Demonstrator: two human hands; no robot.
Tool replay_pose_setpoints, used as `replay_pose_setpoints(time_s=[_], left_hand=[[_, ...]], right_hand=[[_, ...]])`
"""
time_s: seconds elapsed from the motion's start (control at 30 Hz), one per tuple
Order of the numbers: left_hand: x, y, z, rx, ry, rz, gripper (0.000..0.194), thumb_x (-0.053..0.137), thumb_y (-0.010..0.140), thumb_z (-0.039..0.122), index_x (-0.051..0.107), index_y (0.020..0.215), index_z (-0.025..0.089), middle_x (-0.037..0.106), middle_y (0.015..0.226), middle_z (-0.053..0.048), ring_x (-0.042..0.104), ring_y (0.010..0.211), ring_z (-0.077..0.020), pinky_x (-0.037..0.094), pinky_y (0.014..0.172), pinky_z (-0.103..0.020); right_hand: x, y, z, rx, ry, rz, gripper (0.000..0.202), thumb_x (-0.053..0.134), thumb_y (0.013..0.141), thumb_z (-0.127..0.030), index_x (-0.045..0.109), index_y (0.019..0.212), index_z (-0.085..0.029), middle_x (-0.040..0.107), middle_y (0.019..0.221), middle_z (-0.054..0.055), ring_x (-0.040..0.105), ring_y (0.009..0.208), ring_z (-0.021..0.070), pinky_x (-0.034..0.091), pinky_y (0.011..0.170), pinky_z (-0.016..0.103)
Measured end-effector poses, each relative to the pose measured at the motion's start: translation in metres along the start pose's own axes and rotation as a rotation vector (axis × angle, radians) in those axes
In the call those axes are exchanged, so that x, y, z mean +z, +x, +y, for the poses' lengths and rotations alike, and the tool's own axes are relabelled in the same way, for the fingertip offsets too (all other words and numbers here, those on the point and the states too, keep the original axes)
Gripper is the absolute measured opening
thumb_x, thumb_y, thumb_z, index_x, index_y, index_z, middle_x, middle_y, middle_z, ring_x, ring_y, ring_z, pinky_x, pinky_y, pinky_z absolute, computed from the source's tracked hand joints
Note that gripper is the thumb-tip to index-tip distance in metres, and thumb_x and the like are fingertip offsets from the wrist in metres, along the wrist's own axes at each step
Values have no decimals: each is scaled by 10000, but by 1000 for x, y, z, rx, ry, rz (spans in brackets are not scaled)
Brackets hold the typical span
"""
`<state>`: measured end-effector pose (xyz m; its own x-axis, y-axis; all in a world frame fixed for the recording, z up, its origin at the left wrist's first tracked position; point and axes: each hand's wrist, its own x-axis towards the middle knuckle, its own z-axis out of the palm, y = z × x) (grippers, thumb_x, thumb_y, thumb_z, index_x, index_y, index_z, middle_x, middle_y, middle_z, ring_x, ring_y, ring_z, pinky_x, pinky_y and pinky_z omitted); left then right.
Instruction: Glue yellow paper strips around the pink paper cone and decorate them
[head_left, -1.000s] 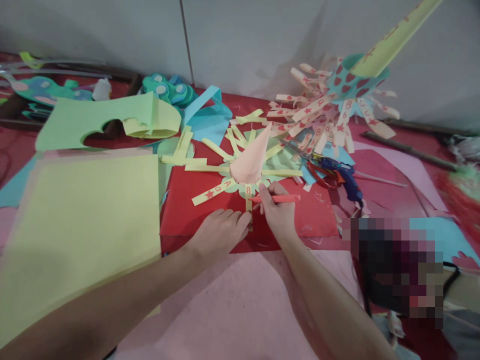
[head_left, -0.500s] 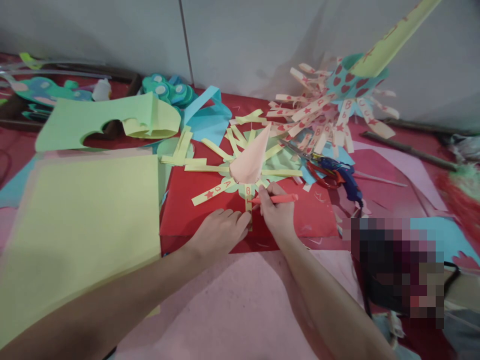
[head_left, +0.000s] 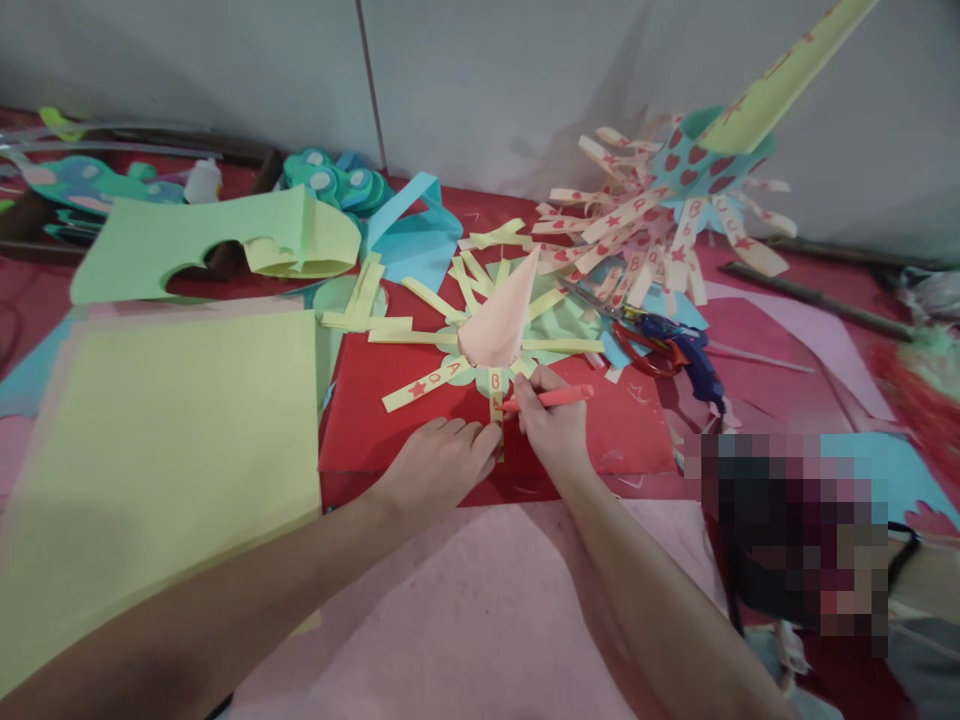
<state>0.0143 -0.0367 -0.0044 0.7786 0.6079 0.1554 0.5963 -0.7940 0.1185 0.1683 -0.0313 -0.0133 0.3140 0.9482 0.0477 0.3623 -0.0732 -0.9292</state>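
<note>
A pink paper cone [head_left: 498, 315] stands on a green scalloped base, with yellow strips spreading out around it over a red board [head_left: 375, 430]. My right hand [head_left: 553, 425] is closed around a red marker [head_left: 562, 396], its tip on the front yellow strip [head_left: 496, 384], which bears a red "B" and a small letter below it. The fingers of my left hand [head_left: 442, 460] are bent together, pressing the lower end of that strip. Another strip [head_left: 424, 386], to the left, has red letters and a star.
Yellow sheets [head_left: 187, 450] lie at left, below a green cut-out [head_left: 172, 240]. Scissors [head_left: 645, 350] and a blue glue gun [head_left: 697, 365] lie right of the cone, below a decorated paper craft [head_left: 697, 165]. A blurred person [head_left: 795, 540] is at lower right.
The marker tip has moved slightly down the front strip, and the small red mark under the "B" now looks like a letter. My left hand has stayed in place.
</note>
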Motion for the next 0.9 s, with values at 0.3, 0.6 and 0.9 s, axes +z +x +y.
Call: replay_pose_setpoints(time_s=[0.3,0.6,0.9], left_hand=[[-2,1,1,-21,-17,-28,98,483,887,219,516,820,156,583,619,-1,570,553,-160,370,516,-280],[4,-1,0,16,-7,180,193,409,934,262,543,943,123,581,579,20,558,501,-138,362,479,-269],[3,-1,2,38,3,251,258,341,958,241,561,917,115,557,538,21,528,469,-122,343,469,-256]], right_hand=[[-1,0,-5,-13,203,156,307,483,868,-377,371,624,-227,368,427,-102,443,382,74,421,449,218],[-13,2,-3,-328,-225,264,159,393,925,-300,534,931,-226,623,893,33,580,756,137,476,717,315],[-10,7,5,-346,-423,54,167,400,923,-339,519,915,-220,666,889,64,597,844,200,454,689,321]])
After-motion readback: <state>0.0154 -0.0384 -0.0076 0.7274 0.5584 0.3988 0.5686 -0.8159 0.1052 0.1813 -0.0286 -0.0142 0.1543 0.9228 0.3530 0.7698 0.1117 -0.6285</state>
